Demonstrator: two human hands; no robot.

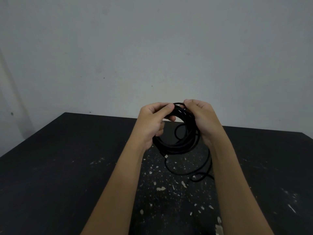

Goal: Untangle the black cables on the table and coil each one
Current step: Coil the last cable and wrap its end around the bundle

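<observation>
- Left hand (pixel 152 123): grip clamped on the coiled black cable (pixel 177 146). Thumb and fingers curl round the coil's upper left arc, with the thumb over the top strands.
- Right hand (pixel 202 119): grip clamped on the same coil at its upper right arc. The fingers fold round the strands from the right side.
- Coiled black cable: several loops bundled into a rough ring and held between both hands. It is raised above the tabletop (pixel 67 167), toward the far edge and roughly midway between the left and right edges. The ring's opening faces the camera.
- Connector (pixel 166 156): a plug end hangs from the lower left of the coil, clear of both hands.
- Loose tail (pixel 200 178): an uncoiled length drops from the coil's right side and lies curved on the tabletop beside the right forearm.
- Tabletop: black, with pale chipped flecks across the central and near areas.
- Wall (pixel 152 48): plain grey, behind the far edge.
</observation>
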